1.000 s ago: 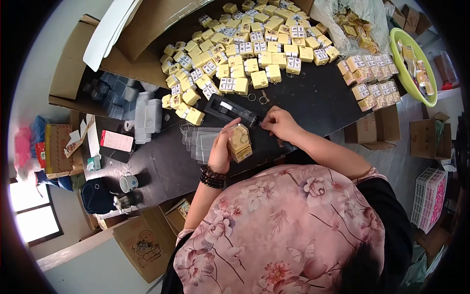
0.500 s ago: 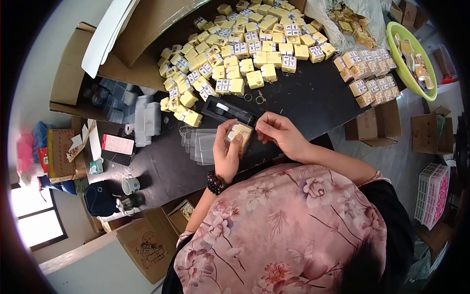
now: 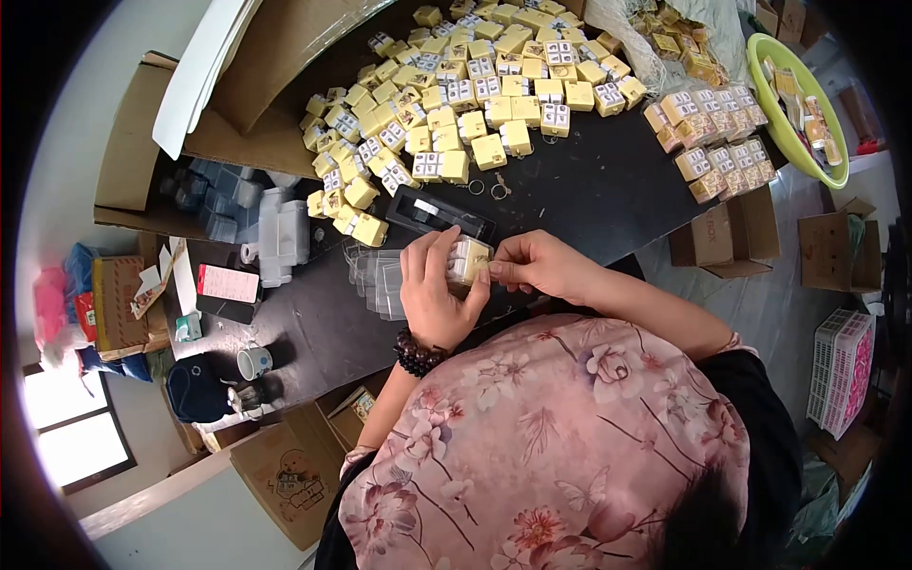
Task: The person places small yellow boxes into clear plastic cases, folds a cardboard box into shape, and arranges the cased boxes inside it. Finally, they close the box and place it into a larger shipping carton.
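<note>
My left hand (image 3: 439, 290) is wrapped around a small yellow-and-white box (image 3: 474, 258) in what looks like a clear case, just above the dark table. The fingers and thumb of my right hand (image 3: 543, 266) are pinched together against the right edge of that box. Whatever lies between those fingertips is too small to make out. Behind the hands lies a black tape dispenser (image 3: 446, 215). Flat clear plastic sleeves (image 3: 378, 285) rest to the left of my left hand, overlapping one another.
A large pile of yellow-and-white boxes (image 3: 489, 152) spreads across the back, with metal rings in front. Stacked packed boxes (image 3: 698, 163) and a green basin (image 3: 841, 176) are at right. A carton (image 3: 123, 180) of clear cases, a phone (image 3: 228, 282) and a mug (image 3: 254, 361) are at left.
My right hand has moved in to touch the box it was apart from. My left hand has turned the box, so its white side and yellow end face up.
</note>
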